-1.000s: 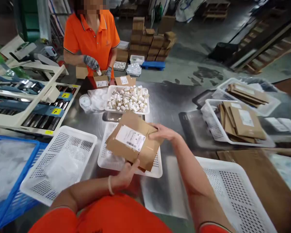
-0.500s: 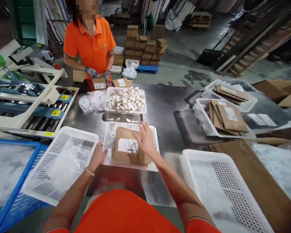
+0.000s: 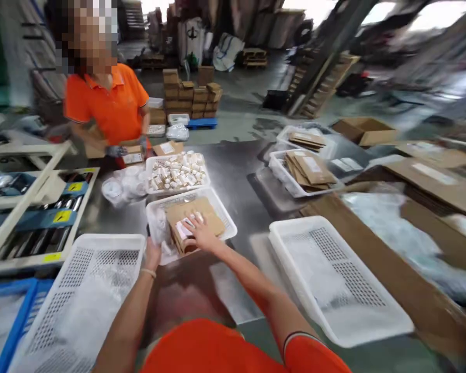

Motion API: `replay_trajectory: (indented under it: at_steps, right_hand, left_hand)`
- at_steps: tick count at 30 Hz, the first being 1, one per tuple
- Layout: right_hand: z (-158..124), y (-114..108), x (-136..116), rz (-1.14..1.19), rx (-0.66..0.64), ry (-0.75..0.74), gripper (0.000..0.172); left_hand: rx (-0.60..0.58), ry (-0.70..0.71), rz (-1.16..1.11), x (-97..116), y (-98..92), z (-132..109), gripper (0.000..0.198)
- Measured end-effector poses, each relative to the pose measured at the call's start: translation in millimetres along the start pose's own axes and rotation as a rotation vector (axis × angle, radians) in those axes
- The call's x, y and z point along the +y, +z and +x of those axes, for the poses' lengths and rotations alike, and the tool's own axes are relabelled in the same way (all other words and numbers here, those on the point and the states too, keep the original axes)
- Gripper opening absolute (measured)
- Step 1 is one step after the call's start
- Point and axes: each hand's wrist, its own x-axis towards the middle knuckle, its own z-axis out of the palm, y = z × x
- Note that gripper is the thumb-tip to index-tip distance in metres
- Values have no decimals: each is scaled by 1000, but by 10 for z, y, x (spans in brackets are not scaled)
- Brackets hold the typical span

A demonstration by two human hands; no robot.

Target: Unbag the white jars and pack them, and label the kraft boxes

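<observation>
A white perforated basket [image 3: 229,225] stands at a slant before me on the metal table, holding brown cardboard mailers [image 3: 212,210] and clear plastic wrap [image 3: 159,228]. My right hand [image 3: 202,234] lies on top of the mailers, fingers spread over the white label of the upper one, whose near edge bends up. At the basket's near left corner, my left hand [image 3: 153,254] grips the rim, thumb inward; motion blurs its fingertips. Just behind, touching or nearly so, is a basket of small white-capped vials [image 3: 178,171].
A co-worker in an orange shirt [image 3: 111,109] stands across the table, gloved hands at a small box. White baskets flank me at left [image 3: 101,238] and right [image 3: 334,331]. Another basket of mailers [image 3: 310,171] sits at the right. A roller machine [image 3: 34,223] borders the left.
The basket of mailers has turned and now sits closer to the vials basket. My right hand has come down flat onto the mailers. The view has swung to the right.
</observation>
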Motion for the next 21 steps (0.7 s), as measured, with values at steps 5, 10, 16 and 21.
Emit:
replay_trajectory:
  at_steps: [5,10,16,21]
  right_hand:
    - [-286,-65,350,21,119,159,85]
    - [-852,-543,1518,99,215,665,65]
    - [-1441,-1097,3262,7,216,1120,47]
    - [-1723,-1309,4279,-76,182,1264,46]
  left_hand:
    - [-7,2,165,345,-133,297,31]
    - [201,219,156,286,-244,334,54]
    - [339,884,262,412,463,-535,54]
    - [276,979,656,859,1080,-685,39]
